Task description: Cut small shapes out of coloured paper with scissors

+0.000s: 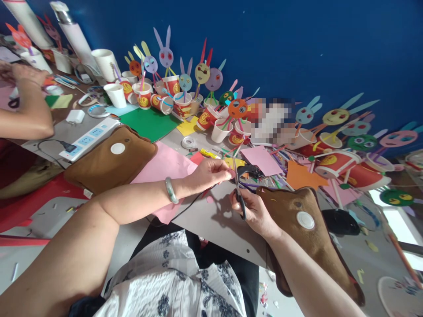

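My right hand (254, 213) is closed around the dark handles of a pair of scissors (242, 206), their blades pointing up and away from me. Beside the blades, my left hand (211, 177) pinches a small reddish piece of paper (231, 173), mostly hidden by the fingertips. Both hands are raised over the grey table's front part. Below them lies a small pink paper disc (209, 199). A pink sheet (165, 165) is partly under my left forearm.
Paper cups (221, 130) with rabbit-faced figures line the blue wall. Brown plush hot-water bags lie left (95, 165) and right (291, 211). A power strip (90, 138), green sheet (148, 123) and orange paper (304, 175) are around. Another person's arm (26, 105) rests at far left.
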Tool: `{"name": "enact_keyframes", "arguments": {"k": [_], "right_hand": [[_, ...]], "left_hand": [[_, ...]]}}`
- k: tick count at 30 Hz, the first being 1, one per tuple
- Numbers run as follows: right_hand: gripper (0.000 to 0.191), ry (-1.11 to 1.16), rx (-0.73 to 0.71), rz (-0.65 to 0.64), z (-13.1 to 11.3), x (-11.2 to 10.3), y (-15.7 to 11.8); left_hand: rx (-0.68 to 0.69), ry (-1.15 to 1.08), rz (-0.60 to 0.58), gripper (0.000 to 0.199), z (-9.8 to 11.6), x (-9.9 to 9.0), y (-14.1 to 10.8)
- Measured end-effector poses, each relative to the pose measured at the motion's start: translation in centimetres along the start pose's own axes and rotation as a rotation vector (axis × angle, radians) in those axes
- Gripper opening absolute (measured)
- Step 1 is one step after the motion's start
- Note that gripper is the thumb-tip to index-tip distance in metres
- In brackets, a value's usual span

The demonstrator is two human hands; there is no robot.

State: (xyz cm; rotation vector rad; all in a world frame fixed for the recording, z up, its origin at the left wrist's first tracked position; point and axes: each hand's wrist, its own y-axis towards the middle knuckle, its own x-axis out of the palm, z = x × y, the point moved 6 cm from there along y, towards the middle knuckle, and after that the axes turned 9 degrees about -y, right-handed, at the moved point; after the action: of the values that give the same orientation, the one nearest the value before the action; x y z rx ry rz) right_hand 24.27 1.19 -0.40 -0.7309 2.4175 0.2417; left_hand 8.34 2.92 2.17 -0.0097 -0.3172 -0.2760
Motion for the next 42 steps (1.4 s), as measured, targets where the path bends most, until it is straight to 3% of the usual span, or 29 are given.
{"name": "enact_keyframes", "arguments": {"k": [20,32,42], "right_hand": [[0.064,0.011,-0.004,-0.001,-0.11,-0.18,0.05],[0.057,0.004,0.002,0.009,-0.32,-0.26,0.03],[0.060,0.012,-0.005,-0.026,-0.54,-0.23,-0.14]], "left_hand": [[0.079,-0.016,-0.009,0.034,-0.24,-0.30,0.40],[0.064,-0.006,0.061,0.030,-0.44,-0.66,0.29],[0.092,-0.002,0.039,0.031,-0.63,-0.77,0.43]]}}
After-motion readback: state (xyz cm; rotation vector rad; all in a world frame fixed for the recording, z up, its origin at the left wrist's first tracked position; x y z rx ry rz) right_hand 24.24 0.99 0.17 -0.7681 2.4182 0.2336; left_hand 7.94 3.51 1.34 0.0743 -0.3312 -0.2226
